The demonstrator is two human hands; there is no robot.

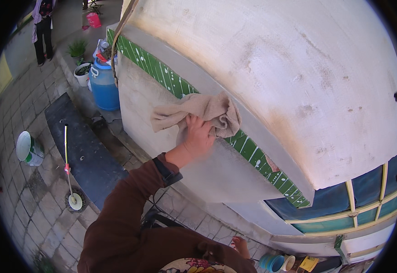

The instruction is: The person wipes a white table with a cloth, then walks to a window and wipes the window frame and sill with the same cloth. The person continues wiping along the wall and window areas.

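Observation:
My left hand (198,138) grips a bunched beige cloth (215,109) and presses it against the green painted strip (150,68) along the wall ledge. White lines and dots mark this strip, which shows on both sides of the cloth. Part of the strip's lower edge has a chipped, pinkish patch (272,164). Low in the view, my right hand (242,247) is curled around a small red-and-white thing (233,244), mostly hidden by the fingers. Brown sleeves cover my arms, and a black band (167,172) circles the left cuff.
White wall (287,75) rises above the ledge. A blue plastic barrel (104,85) and potted plants (82,73) stand at left. On the paving are a dark board (82,143), a bucket (31,150) and a mop-like pole (70,181). A person (44,30) stands far off. Windows (335,201) lie right.

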